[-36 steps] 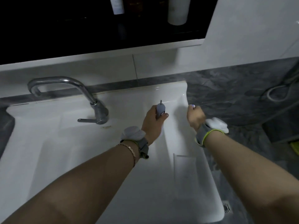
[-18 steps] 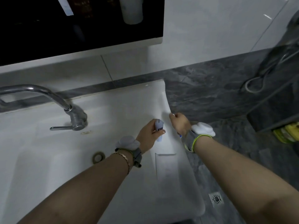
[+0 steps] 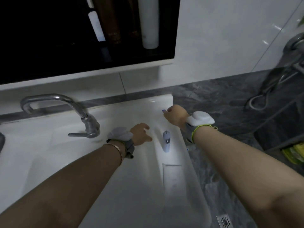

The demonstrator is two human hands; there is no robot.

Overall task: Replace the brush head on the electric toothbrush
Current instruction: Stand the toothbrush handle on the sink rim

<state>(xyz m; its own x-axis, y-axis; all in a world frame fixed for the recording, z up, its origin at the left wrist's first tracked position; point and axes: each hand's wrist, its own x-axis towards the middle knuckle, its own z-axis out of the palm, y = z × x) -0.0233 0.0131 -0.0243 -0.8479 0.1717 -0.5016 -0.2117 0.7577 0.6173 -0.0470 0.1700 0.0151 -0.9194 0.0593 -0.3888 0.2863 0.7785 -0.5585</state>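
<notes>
- My left hand (image 3: 141, 134) hovers over the white sink (image 3: 49, 145) with the fingers loosely spread and nothing in them; it is just beside the toothbrush handle, at about its nine o'clock, not touching it.
- The toothbrush handle (image 3: 166, 141) lies on the flat right ledge of the sink, its narrow top end pointing toward twelve o'clock; no brush head shows on it, though the picture is soft there.
- My right hand (image 3: 176, 115) is curled into a loose fist over the far right corner of the sink, at about one o'clock from the handle and clear of it.
- A small purple bit (image 3: 164, 110) shows at the fingertips of that hand; it may be the brush head or a painted nail, I cannot tell which from this blur, so I cannot say whether the hand is pinching anything.
- Both my wrists carry a grey strap with a white pod on top; the left wrist also has a thin bracelet (image 3: 118, 148).
- The metal tap (image 3: 79, 116) stands at about nine o'clock from my left hand, its lever pointing left.
- A dark shelf (image 3: 49, 46) with a white bottle (image 3: 148, 22) sits on the wall at twelve o'clock above the sink.
- Grey floor tiles with a drain grate (image 3: 224, 222) lie at five o'clock, beyond the sink's right edge.
</notes>
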